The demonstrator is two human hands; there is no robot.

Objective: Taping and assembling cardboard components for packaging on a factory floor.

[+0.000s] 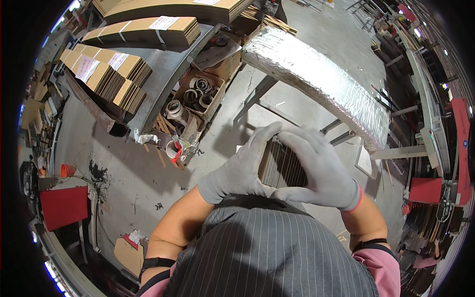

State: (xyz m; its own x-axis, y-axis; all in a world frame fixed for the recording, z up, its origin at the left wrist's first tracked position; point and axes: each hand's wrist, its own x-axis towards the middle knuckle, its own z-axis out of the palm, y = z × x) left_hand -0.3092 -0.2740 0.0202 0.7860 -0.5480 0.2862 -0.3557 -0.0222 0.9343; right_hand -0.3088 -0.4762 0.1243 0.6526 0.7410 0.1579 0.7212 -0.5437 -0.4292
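Note:
Close to my body, I hold a stack of thin, dark, brown-edged cardboard strips [283, 164] between both hands, their edges facing up. My left hand [243, 167], in a grey glove, is closed around the left side of the stack. My right hand [324, 166], in a grey glove with a red cuff edge, wraps its right side. The fingertips of the two hands nearly meet at the far end, and the thumbs come together at the near end. My hands and apron hide the lower part of the stack.
Ahead stands a bench with a silver foil-covered top [316, 74]. At the far left, a metal table [166, 67] bears strapped cardboard bundles [143, 32]. Beside it, a cardboard box [217, 96] holds several tape rolls [198, 89]. A red panel [64, 207] stands at the left.

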